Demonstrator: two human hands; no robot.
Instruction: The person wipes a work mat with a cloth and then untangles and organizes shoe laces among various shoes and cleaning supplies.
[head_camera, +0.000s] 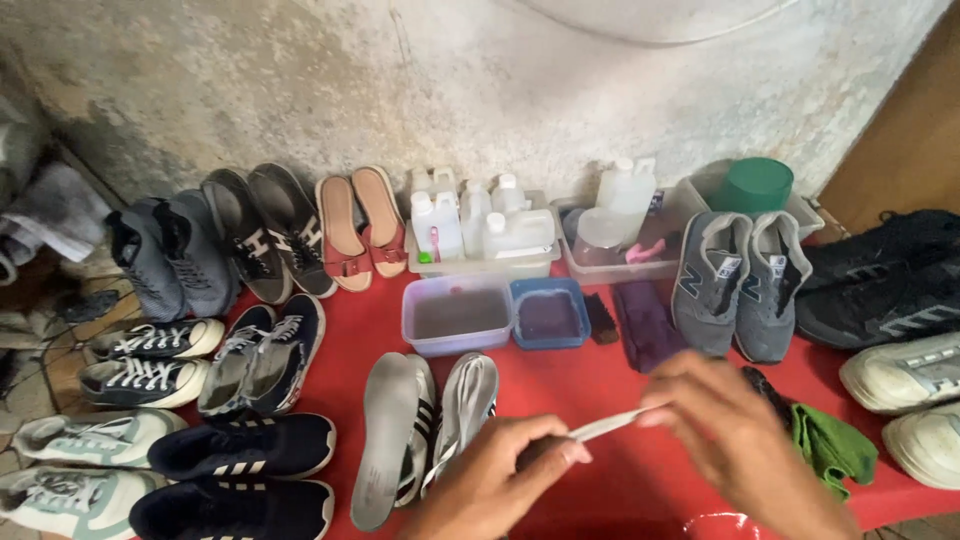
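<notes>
Both forearms leave the bottom edge, and motion blur smears the pale strip (608, 425) and right hand (735, 435).

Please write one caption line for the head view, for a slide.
Both hands, left hand and right hand, stretch a pale strip above a red mat lined with shoes.

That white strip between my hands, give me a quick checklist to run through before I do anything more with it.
1. Left hand pinches one end of the white strip: ok.
2. Right hand pinches the other end: ok.
3. Strip held up off the red cloth: ok.
4. What the strip is, lace or rag: cannot tell, it is blurred.
5. Clear tub and blue tub within reach ahead, holding murky liquid: ok.
6. Pair of shoes lying soles up beside the left hand, apart from it: ok.
</notes>
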